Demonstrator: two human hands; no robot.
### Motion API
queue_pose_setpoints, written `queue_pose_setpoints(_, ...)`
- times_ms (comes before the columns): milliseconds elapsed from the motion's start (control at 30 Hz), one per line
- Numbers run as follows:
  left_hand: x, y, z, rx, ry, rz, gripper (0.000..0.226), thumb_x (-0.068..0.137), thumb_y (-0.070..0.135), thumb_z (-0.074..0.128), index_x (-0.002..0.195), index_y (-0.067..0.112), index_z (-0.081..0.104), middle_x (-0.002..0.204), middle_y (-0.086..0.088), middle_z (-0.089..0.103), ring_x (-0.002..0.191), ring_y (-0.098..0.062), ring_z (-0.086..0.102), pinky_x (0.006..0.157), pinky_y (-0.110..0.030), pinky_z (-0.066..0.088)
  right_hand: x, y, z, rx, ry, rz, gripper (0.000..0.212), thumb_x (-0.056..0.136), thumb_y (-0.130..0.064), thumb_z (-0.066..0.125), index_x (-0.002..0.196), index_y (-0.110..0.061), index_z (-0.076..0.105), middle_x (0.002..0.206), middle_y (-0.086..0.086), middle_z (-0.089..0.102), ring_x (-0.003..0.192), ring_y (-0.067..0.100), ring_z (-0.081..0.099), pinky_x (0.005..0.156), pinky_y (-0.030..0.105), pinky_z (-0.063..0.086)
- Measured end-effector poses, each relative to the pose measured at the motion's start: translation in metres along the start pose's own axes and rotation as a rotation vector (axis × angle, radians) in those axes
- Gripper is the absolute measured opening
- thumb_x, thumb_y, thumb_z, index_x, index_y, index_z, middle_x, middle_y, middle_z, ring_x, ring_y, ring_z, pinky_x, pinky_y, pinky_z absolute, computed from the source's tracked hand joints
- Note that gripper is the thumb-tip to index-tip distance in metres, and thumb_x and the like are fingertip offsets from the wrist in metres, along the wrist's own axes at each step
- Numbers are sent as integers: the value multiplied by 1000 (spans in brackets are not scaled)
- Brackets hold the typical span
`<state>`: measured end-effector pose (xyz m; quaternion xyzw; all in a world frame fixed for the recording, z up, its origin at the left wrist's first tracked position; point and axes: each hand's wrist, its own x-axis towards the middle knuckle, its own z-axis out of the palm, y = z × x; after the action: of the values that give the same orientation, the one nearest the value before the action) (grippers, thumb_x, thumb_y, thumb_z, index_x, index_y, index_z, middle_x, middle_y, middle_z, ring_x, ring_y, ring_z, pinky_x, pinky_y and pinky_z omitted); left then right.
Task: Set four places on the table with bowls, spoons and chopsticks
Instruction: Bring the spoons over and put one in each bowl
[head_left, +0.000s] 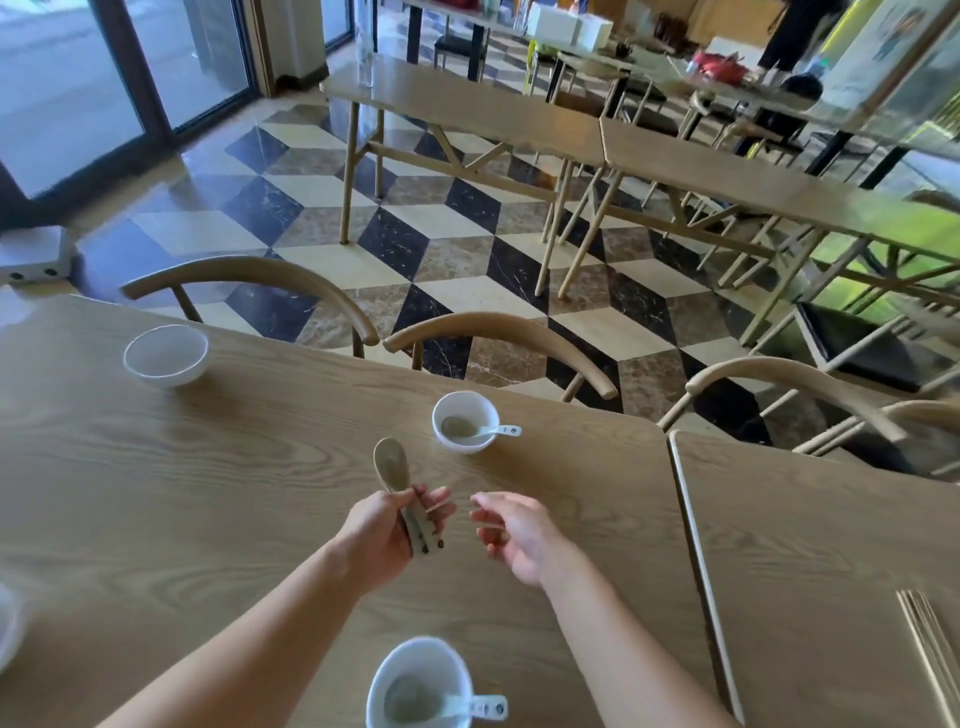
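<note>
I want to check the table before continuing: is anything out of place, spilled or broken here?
Nothing is spilled or broken. Only the round white bowl at the far left has no spoon inside, unlike the white bowl in the middle and the near white bowl. The left hand holds beige ceramic spoons.

Two bare forearms, sleeveless, hands (384, 535) unadorned.

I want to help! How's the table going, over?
Left hand holds spoons; right hand empty. Two bowls have spoons, far-left bowl doesn't. Chopsticks wait at right. Nothing blocking.
</note>
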<state>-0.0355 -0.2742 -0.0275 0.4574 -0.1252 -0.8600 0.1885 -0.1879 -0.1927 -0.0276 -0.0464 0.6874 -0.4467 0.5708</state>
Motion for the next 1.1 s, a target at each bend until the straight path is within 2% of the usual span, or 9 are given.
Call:
queue_pose_setpoints(133, -46, -14, -17, 43, -51, 24, 24, 107, 11, 34, 91, 10, 52, 107, -13, 72, 95, -33, 66, 80, -45, 51, -54, 41, 38, -123, -105, -46, 9, 92, -23, 64, 97, -15, 64, 80, 1, 65, 52, 12, 58, 46, 21, 36)
queue_pose_setpoints(300, -114, -35, -67, 109, -74, 90, 16, 107, 12, 38, 96, 12, 50, 112, -8, 71, 92, -29, 63, 78, -43, 51, -119, 110, 89, -20, -97, -87, 6, 92, -20, 65, 92, -14, 66, 80, 2, 68, 45, 12, 55, 38, 20, 34)
queue_pose_setpoints(433, -167, -56, -129, 143, -103, 69, 16, 106, 16, 40, 101, 9, 54, 117, -10, 70, 95, -29, 66, 77, -43, 52, -179, 167, 130, 19, -74, -110, 4, 92, -21, 65, 91, -16, 66, 76, -1, 66, 44, 10, 53, 40, 22, 35)
queue_pose_setpoints(533, -202, -65, -176, 219, -127, 33, 28, 103, 14, 43, 119, 2, 63, 125, -13, 69, 105, -28, 66, 79, -39, 52, -222, 200, 159, 18, -54, -108, 7, 89, -24, 69, 87, -18, 65, 73, -3, 67, 48, 11, 51, 44, 21, 36)
queue_pose_setpoints(600, -223, -68, -202, 237, -145, 31, 34, 102, 10, 42, 128, -2, 60, 130, -17, 65, 115, -29, 63, 85, -40, 52, -246, 216, 176, 5, -46, -104, 8, 90, -24, 69, 85, -20, 64, 71, -3, 66, 50, 11, 51, 47, 23, 35)
queue_pose_setpoints(667, -238, -70, -223, 235, -169, 29, 34, 102, 10, 42, 127, -2, 62, 131, -24, 64, 122, -33, 60, 99, -45, 48, -265, 227, 189, -24, -51, -108, 9, 90, -23, 68, 85, -20, 63, 72, -2, 65, 51, 11, 52, 47, 22, 36)
queue_pose_setpoints(733, -247, -71, -237, 222, -193, 34, 33, 102, 9, 42, 125, -3, 63, 128, -27, 64, 121, -37, 60, 105, -48, 45, -277, 235, 197, -46, -55, -122, 10, 90, -23, 68, 83, -20, 61, 74, -2, 65, 52, 11, 52, 47, 21, 37)
queue_pose_setpoints(900, -264, -65, -245, 98, -206, 68, 33, 102, 4, 42, 127, -10, 58, 124, -28, 65, 110, -35, 64, 86, -44, 55, -288, 230, 201, -31, -24, -113, 12, 88, -16, 70, 84, -19, 60, 78, 2, 69, 51, 10, 53, 46, 22, 38)
queue_pose_setpoints(1100, -257, -52, -238, 23, -166, 72, 30, 97, -2, 47, 123, -10, 59, 111, -24, 68, 84, -26, 70, 74, -35, 61, -265, 202, 190, 207, -35, -99, 11, 86, -3, 68, 82, -10, 61, 61, 4, 62, 45, 12, 50, 39, 17, 36)
